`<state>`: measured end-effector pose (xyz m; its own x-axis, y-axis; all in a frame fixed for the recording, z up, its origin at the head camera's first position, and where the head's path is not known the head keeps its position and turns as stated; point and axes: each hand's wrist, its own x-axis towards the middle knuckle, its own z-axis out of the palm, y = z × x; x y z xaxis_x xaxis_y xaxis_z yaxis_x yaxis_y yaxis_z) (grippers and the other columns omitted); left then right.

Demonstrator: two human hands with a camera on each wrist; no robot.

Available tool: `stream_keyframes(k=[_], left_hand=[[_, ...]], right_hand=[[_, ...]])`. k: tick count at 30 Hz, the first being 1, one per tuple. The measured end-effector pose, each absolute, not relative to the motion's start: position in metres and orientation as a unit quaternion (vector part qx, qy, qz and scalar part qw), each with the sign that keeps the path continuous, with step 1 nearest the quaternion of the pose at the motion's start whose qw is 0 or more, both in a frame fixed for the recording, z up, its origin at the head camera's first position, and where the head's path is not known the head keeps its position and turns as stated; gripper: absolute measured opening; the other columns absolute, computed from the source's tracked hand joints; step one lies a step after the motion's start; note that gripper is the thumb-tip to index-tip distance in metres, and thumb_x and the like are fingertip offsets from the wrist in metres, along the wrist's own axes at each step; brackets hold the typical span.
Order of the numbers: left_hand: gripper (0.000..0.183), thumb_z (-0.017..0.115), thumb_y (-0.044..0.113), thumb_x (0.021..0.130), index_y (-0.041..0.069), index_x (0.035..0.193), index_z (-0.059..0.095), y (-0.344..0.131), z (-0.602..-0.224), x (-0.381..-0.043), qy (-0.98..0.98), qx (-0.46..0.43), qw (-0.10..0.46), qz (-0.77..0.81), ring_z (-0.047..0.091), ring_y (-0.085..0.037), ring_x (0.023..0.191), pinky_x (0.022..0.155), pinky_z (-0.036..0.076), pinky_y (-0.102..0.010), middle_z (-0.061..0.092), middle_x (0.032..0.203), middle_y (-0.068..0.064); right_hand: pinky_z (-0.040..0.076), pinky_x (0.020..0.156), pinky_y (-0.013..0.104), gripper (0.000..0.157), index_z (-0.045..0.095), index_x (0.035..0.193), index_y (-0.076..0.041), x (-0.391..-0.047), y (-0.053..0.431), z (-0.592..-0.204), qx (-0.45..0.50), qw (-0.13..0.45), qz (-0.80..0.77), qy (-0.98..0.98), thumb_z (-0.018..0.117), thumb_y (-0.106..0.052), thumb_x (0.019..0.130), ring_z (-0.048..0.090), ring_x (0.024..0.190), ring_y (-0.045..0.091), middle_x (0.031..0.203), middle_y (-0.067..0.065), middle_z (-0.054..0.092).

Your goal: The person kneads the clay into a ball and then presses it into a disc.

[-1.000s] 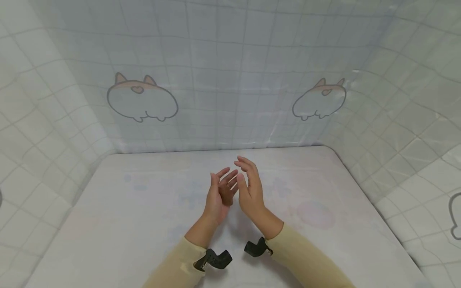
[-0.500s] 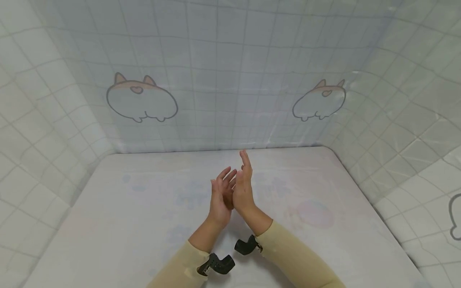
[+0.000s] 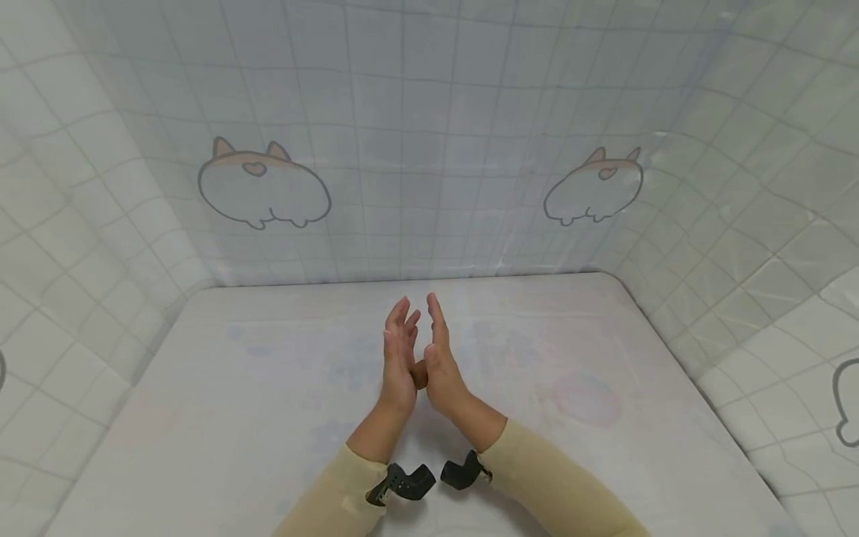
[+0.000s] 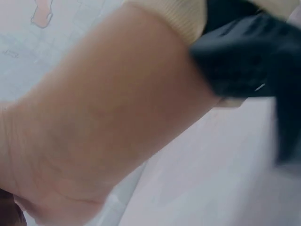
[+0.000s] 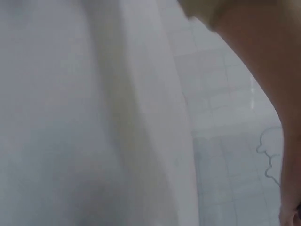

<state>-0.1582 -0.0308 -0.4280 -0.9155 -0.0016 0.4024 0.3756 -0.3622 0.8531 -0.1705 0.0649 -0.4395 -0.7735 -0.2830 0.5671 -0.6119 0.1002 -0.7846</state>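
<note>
Between my two palms, in the head view, sits a small smooth brown lump [image 3: 419,374], perhaps clay; its kind is not plain. My left hand [image 3: 400,362] stands upright on its left side, palm turned inward, fingers fairly straight and slightly spread. Facing it is my right hand [image 3: 441,369], its palm against the lump and its fingers extended upward. Both palms touch the lump and hide part of it. A dark brown edge of the lump [image 4: 8,209] shows beside the left palm in the left wrist view. The right wrist view shows mostly forearm.
Beneath the hands lies a pale table cover [image 3: 235,395] with faint pastel prints. White grid-patterned curtains [image 3: 429,149] with corgi drawings enclose the back and sides. Each cream sleeve carries a black wrist camera mount [image 3: 411,482].
The right hand has come in from the right against the lump that lay in the left palm. The left hand has turned more upright, so the palms now face each other with the lump between.
</note>
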Motion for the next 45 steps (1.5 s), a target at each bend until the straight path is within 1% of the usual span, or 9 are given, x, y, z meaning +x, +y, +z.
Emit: stream_keyframes(k=[2, 4, 6, 9, 15, 21, 28, 31, 45], left_hand=[[0.085, 0.022, 0.073, 0.099, 0.011, 0.158, 0.016, -0.032, -0.427, -0.160, -0.571, -0.177, 0.127, -0.792, 0.017, -0.035, 0.149, 0.120, 0.007, -0.051, 0.013, 0.164, -0.006], [0.085, 0.022, 0.073, 0.099, 0.013, 0.158, 0.015, -0.033, -0.426, -0.161, -0.585, -0.184, 0.132, -0.779, 0.017, -0.031, 0.150, 0.119, 0.006, -0.054, 0.013, 0.164, -0.005], [0.085, 0.022, 0.074, 0.098, 0.014, 0.159, 0.016, -0.033, -0.425, -0.162, -0.600, -0.189, 0.137, -0.765, 0.016, -0.031, 0.150, 0.119, 0.006, -0.056, 0.013, 0.164, -0.005], [0.086, 0.022, 0.074, 0.098, 0.014, 0.159, 0.017, -0.033, -0.425, -0.164, -0.625, -0.205, 0.148, -0.739, 0.017, -0.031, 0.150, 0.118, 0.007, -0.057, 0.014, 0.164, -0.006], [0.084, 0.022, 0.073, 0.099, 0.013, 0.159, 0.022, -0.032, -0.430, -0.166, -0.674, -0.223, 0.158, -0.687, 0.021, -0.029, 0.148, 0.113, 0.014, -0.066, 0.019, 0.164, -0.008], [0.080, 0.023, 0.068, 0.101, 0.011, 0.158, 0.026, -0.032, -0.437, -0.166, -0.701, -0.228, 0.169, -0.654, 0.026, -0.030, 0.147, 0.109, 0.022, -0.068, 0.030, 0.160, -0.011], [0.081, 0.013, 0.071, 0.100, 0.017, 0.159, 0.022, -0.029, -0.446, -0.160, -0.696, -0.239, 0.086, -0.672, 0.026, -0.032, 0.147, 0.107, 0.036, -0.061, 0.023, 0.163, -0.006], [0.082, 0.008, 0.070, 0.100, 0.016, 0.160, 0.020, -0.028, -0.445, -0.159, -0.691, -0.257, 0.066, -0.672, 0.037, -0.034, 0.140, 0.100, 0.044, -0.054, 0.027, 0.162, -0.007], [0.086, 0.003, 0.070, 0.099, 0.011, 0.162, 0.005, -0.032, -0.435, -0.147, -0.615, -0.294, -0.008, -0.732, 0.020, -0.033, 0.150, 0.116, 0.014, -0.059, 0.019, 0.164, -0.016]], right_hand=[[0.032, 0.111, 0.027, 0.088, -0.006, 0.160, -0.010, -0.166, 0.064, -0.442, 0.330, 0.141, 0.594, -0.720, 0.008, -0.072, 0.099, 0.054, 0.092, -0.009, 0.167, 0.009, -0.003], [0.031, 0.107, 0.018, 0.087, -0.007, 0.160, -0.008, -0.162, 0.065, -0.443, 0.346, 0.144, 0.597, -0.709, 0.006, -0.069, 0.100, 0.052, 0.091, -0.012, 0.167, 0.012, -0.003], [0.032, 0.107, 0.018, 0.086, -0.008, 0.159, -0.006, -0.161, 0.065, -0.443, 0.355, 0.151, 0.605, -0.697, 0.006, -0.067, 0.101, 0.052, 0.114, -0.002, 0.167, 0.015, -0.003], [0.011, 0.121, 0.036, 0.084, -0.007, 0.160, -0.008, -0.159, 0.066, -0.442, 0.352, 0.159, 0.623, -0.681, 0.007, -0.067, 0.102, 0.007, 0.152, 0.020, 0.166, 0.019, -0.001], [0.010, 0.117, 0.062, 0.084, -0.006, 0.161, -0.013, -0.155, 0.069, -0.438, 0.332, 0.142, 0.661, -0.658, 0.012, -0.070, 0.101, 0.005, 0.153, 0.030, 0.166, 0.020, 0.001], [0.008, 0.117, 0.061, 0.083, -0.007, 0.161, -0.013, -0.151, 0.068, -0.432, 0.322, 0.159, 0.658, -0.662, 0.013, -0.068, 0.102, 0.006, 0.153, 0.028, 0.167, 0.012, 0.003], [0.008, 0.115, 0.064, 0.083, -0.006, 0.161, -0.011, -0.148, 0.065, -0.419, 0.294, 0.211, 0.611, -0.704, 0.014, -0.066, 0.103, 0.004, 0.153, 0.028, 0.168, 0.009, 0.000], [0.011, 0.115, 0.064, 0.083, -0.006, 0.161, -0.012, -0.151, 0.066, -0.415, 0.271, 0.216, 0.610, -0.713, 0.015, -0.067, 0.103, 0.006, 0.153, 0.029, 0.168, 0.007, 0.001], [0.013, 0.114, 0.066, 0.090, -0.002, 0.162, -0.021, -0.182, 0.081, -0.413, 0.199, 0.217, 0.616, -0.731, 0.019, -0.077, 0.096, 0.004, 0.152, 0.022, 0.167, 0.003, 0.002]])
